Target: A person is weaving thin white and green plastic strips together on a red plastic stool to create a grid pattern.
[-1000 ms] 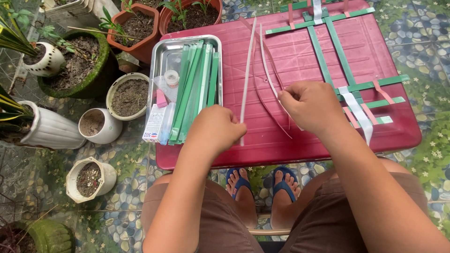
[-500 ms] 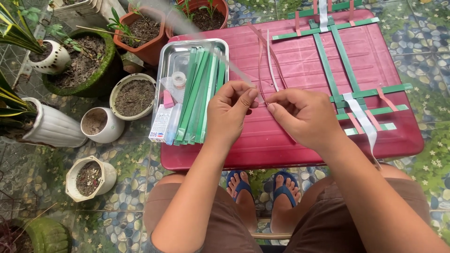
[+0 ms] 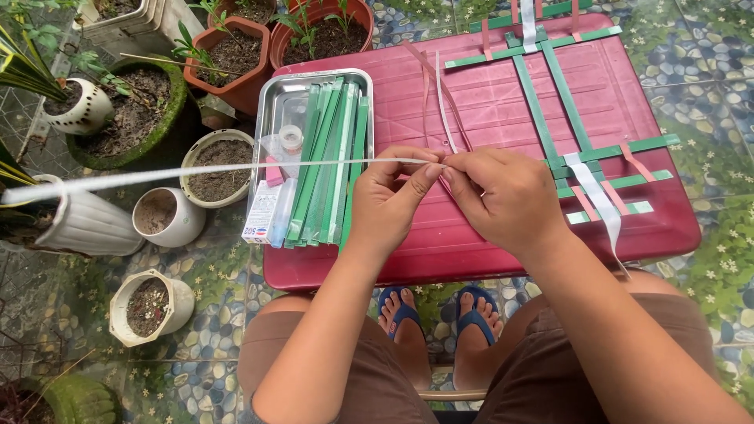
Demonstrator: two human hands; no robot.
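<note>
At frame centre, above the red plastic table (image 3: pixel 503 235), my left hand (image 3: pixel 389 200) and right hand (image 3: pixel 503 196) pinch a thin white strip (image 3: pixel 236 168) trailing toward the left edge; I judge even tension keeps it flat.

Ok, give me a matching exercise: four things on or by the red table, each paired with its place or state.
Things:
1. white strip
2. green strips
3. woven lattice
4. blue sandals

Places or states:
A. lying in the metal tray
B. under the table edge, on the feet
C. pinched between both hands
D. spread on the right of the red table

Pairs: 1-C, 2-A, 3-D, 4-B
</note>
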